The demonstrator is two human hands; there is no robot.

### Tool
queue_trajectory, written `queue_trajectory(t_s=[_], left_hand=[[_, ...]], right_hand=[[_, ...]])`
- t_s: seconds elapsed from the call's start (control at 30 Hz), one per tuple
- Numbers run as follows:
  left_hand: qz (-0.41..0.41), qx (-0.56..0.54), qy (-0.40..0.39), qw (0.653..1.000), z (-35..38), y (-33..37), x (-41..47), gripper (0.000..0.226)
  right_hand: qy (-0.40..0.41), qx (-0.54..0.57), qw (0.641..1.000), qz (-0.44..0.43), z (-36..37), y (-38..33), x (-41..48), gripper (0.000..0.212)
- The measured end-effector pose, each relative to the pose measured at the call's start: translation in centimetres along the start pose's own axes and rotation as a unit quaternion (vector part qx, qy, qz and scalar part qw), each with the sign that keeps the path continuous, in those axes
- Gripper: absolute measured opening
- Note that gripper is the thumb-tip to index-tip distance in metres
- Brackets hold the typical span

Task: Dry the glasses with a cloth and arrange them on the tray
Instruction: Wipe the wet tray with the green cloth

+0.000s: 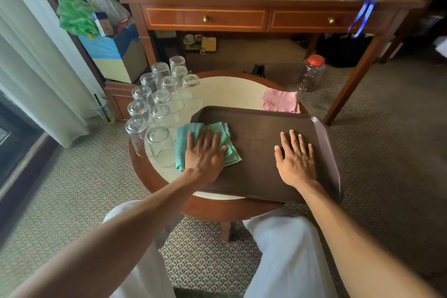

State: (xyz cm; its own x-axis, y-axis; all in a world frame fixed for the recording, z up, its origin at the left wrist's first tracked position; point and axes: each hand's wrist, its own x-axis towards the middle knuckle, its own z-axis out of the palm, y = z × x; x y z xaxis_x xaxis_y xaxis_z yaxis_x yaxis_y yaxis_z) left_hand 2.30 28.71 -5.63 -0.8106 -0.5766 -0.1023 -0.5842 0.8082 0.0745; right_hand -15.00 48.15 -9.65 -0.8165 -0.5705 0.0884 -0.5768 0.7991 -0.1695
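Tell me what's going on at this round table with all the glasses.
A person has both hands flat on a dark brown rectangular tray on the round wooden table. The left hand presses a folded teal cloth over the tray's left edge; the right hand rests on bare tray. The clear glasses stand upside down, clustered on the table's left, none on the tray yet. A pink cloth lies beyond it.

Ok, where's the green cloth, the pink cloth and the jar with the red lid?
green cloth [182,140]: head view, on its uncovered left side.
pink cloth [280,102]: head view, on its middle.
jar with the red lid [311,77]: head view, on its clear body.
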Motion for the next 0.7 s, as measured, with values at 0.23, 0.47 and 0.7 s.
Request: queue_trajectory(t_s=[0.23,0.47,0.7], left_hand=[[0.004,-0.113,-0.017,0.993,1.0,1.5,2.8,0.066],[-0.011,-0.118,-0.023,0.993,0.5,4.0,8.3,0.064],[0.145,-0.06,-0.063,0.986,1.7,3.2,-0.8,0.061]], right_hand=[[0.012,0.009,1.0,-0.013,0.1,0.2,-0.2,0.065],[0.022,0.003,1.0,-0.01,0.6,0.5,0.1,0.062],[0.017,0.006,1.0,-0.003,0.4,0.4,0.0,0.06]])
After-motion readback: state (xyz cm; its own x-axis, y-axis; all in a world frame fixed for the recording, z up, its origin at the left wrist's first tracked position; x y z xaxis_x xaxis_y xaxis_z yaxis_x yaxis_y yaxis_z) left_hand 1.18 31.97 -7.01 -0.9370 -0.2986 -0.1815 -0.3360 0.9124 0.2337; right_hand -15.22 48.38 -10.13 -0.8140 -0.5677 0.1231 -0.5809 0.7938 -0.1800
